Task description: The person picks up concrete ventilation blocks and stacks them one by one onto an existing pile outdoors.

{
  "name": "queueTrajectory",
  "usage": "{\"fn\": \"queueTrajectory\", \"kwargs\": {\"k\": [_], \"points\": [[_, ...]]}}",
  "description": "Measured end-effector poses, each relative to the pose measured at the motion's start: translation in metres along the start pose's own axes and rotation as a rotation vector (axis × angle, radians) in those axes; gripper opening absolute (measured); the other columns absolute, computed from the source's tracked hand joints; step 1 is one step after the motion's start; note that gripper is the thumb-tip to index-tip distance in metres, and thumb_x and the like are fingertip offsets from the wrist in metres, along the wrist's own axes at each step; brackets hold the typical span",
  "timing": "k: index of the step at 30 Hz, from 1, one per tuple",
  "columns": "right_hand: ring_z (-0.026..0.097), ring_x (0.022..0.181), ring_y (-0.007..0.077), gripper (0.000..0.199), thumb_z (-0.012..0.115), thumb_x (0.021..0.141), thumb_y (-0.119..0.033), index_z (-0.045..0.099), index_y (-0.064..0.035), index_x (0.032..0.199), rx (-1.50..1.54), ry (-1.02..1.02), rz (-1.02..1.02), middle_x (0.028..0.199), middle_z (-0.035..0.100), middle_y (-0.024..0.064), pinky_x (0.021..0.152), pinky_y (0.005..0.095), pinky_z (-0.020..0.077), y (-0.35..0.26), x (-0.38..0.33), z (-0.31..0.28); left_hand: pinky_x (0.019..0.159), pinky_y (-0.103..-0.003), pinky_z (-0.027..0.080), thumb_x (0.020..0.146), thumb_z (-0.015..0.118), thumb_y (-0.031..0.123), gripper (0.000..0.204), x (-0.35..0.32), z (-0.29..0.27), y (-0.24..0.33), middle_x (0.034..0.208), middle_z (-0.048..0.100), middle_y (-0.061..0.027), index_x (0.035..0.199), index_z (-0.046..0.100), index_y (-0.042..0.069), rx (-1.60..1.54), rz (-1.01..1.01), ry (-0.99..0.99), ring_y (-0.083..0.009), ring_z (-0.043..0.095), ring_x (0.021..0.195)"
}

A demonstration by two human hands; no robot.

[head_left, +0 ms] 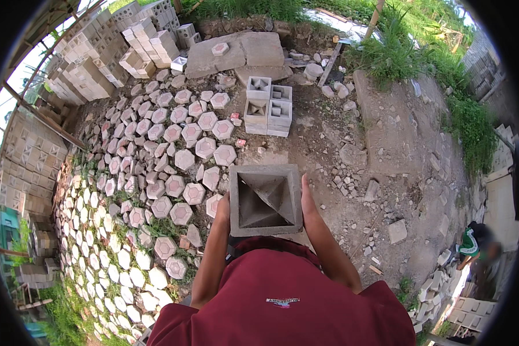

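Note:
A square grey concrete vent block point(266, 228) is held level in front of my body, its hollow face with slanted inner walls turned up. My left hand point(223, 209) presses flat against its left side, and my right hand point(309, 202) grips the right side with the fingers pointing forward. Both hands are closed on the block from opposite sides. Ahead of it, a small stack of similar vent blocks point(279, 118) stands on the dirt, two side by side and piled up. The undersides of my fingers are partly hidden by the block.
Hexagonal paving stones point(175, 185) cover the ground to the left, with loose rubble point(352, 179) to the right. Tall piles of blocks point(89, 69) stand at the far left. A concrete slab point(236, 53) lies ahead. Another person point(473, 245) is at the right edge near broken blocks.

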State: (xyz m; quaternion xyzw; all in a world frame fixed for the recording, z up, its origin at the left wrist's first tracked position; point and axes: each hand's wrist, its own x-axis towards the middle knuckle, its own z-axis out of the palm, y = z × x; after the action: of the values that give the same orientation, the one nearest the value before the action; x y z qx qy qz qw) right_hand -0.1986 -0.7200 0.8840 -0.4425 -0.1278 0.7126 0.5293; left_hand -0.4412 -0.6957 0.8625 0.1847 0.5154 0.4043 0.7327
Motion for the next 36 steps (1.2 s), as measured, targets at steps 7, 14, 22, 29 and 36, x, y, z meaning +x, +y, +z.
{"fn": "queueTrajectory", "kwargs": {"k": [7,14,22,29,36], "points": [[0.056,0.105,0.0256,0.069,0.034,0.089,-0.063,0.051,-0.0059,0.125,0.076,0.044,0.162,0.116,0.059,0.0108,0.092,0.0385,0.0440,-0.050,0.091,0.048,0.069,-0.030,0.052,0.095,0.033,0.028,0.041,0.077,0.010,0.099,0.095,0.064,-0.0106,0.110,0.059,0.000,0.010,-0.017,-0.031,-0.0191,0.063,0.077],[0.057,0.104,0.0252,0.058,0.032,0.093,-0.055,0.053,-0.0086,0.122,-0.037,0.169,0.130,0.115,0.060,0.0105,0.092,0.0398,0.0442,-0.093,0.185,0.077,0.070,-0.028,0.051,0.095,0.037,0.025,0.040,0.180,0.011,0.137,0.096,0.064,-0.0094,0.115,0.058,-0.003,0.108,0.008,-0.029,-0.0168,0.062,0.077],[0.059,0.098,0.0258,0.054,0.034,0.094,-0.052,0.056,-0.0076,0.115,-0.032,0.185,0.320,0.106,0.063,0.0112,0.090,0.0430,0.0448,-0.152,0.358,0.050,0.071,-0.032,0.054,0.093,0.038,0.028,0.039,0.296,0.073,0.204,0.099,0.065,-0.0113,0.114,0.057,0.001,-0.067,-0.035,-0.005,-0.0200,0.064,0.080],[0.058,0.102,0.0279,0.053,0.034,0.094,-0.049,0.056,-0.0063,0.115,-0.013,0.138,0.358,0.110,0.062,0.0123,0.090,0.0448,0.0451,-0.218,0.529,0.047,0.074,-0.033,0.054,0.096,0.036,0.034,0.044,0.461,0.105,0.231,0.100,0.065,-0.0123,0.115,0.056,0.000,-0.197,-0.007,0.046,-0.0220,0.065,0.082],[0.056,0.105,0.0288,0.052,0.035,0.094,-0.050,0.055,-0.0087,0.118,0.016,0.178,0.439,0.114,0.060,0.0115,0.094,0.0455,0.0428,-0.267,0.610,0.036,0.077,-0.036,0.053,0.097,0.031,0.041,0.051,0.551,0.143,0.263,0.098,0.065,-0.0134,0.111,0.057,0.000,-0.292,-0.127,0.093,-0.0230,0.064,0.083]]}}
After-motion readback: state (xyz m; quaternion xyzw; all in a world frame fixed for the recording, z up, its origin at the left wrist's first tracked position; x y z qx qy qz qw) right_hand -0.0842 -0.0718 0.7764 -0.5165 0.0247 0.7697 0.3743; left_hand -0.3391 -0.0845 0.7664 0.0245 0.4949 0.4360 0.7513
